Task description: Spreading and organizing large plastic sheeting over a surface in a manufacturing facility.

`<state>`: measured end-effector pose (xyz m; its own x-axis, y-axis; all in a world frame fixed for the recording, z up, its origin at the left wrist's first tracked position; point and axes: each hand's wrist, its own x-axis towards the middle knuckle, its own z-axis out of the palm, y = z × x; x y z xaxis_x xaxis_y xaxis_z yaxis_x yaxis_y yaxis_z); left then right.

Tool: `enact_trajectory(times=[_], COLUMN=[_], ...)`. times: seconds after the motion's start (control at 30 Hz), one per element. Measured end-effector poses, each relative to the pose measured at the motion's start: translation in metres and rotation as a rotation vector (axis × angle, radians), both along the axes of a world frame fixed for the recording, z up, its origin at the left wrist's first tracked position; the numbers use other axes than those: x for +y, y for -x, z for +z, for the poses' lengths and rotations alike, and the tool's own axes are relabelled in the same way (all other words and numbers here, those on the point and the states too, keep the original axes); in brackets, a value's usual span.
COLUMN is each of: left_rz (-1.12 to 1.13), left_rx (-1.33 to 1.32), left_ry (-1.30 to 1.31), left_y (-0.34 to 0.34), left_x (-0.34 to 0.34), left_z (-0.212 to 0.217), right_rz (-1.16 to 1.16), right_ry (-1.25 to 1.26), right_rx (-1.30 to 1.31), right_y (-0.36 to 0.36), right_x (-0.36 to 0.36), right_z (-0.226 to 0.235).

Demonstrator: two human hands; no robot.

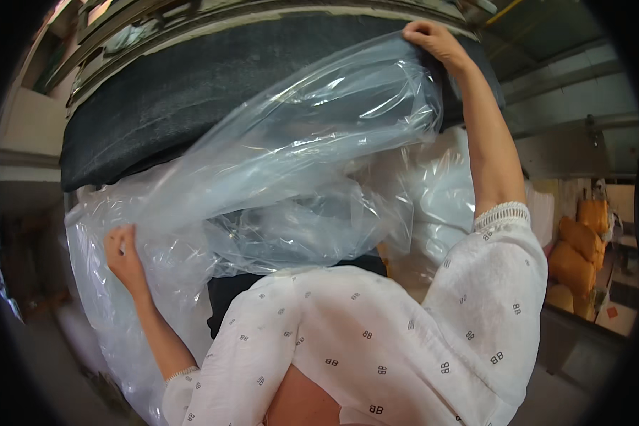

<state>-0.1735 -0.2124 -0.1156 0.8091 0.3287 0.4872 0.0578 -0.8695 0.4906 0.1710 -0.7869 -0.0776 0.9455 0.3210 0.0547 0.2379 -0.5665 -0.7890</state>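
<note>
Evidently, a large sheet of clear plastic film [284,163] spans the middle of the view, creased and glossy, running from 9 o'clock across the centre up to 1 o'clock. The right hand [433,46], at 1 o'clock, has its fingers bent against the thumb and grips the raised upper edge of the film. The left hand [124,259], between 8 and 9 o'clock, has its thumb and fingertips pinched together on the film, a small gap showing within the curl. The dark-covered desk [142,113] lies beyond the film, from 10 to 12 o'clock. Orange-yellow sacks [575,259] are stacked well apart, between 3 and 4 o'clock.
</note>
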Motion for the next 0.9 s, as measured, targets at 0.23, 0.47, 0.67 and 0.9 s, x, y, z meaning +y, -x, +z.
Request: enact_trajectory(times=[0.23,0.47,0.67,0.9], left_rz=[0.07,-0.046,-0.012,0.003], left_rx=[-0.508,-0.325,-0.253,-0.248], left_ry=[1.006,0.662,0.642,0.618], left_y=[-0.131,-0.268,-0.327,-0.343], left_x=[0.019,0.056,0.058,0.055], left_z=[0.071,-0.006,-0.011,-0.005], right_rz=[-0.426,-0.628,-0.666,-0.772], right_ry=[-0.595,-0.419,-0.261,0.021], right_rx=[-0.267,-0.542,-0.499,-0.527], right_y=[-0.019,-0.039,-0.066,-0.069], right_x=[0.037,0.035,0.018,0.02], right_z=[0.017,-0.051,-0.054,-0.049])
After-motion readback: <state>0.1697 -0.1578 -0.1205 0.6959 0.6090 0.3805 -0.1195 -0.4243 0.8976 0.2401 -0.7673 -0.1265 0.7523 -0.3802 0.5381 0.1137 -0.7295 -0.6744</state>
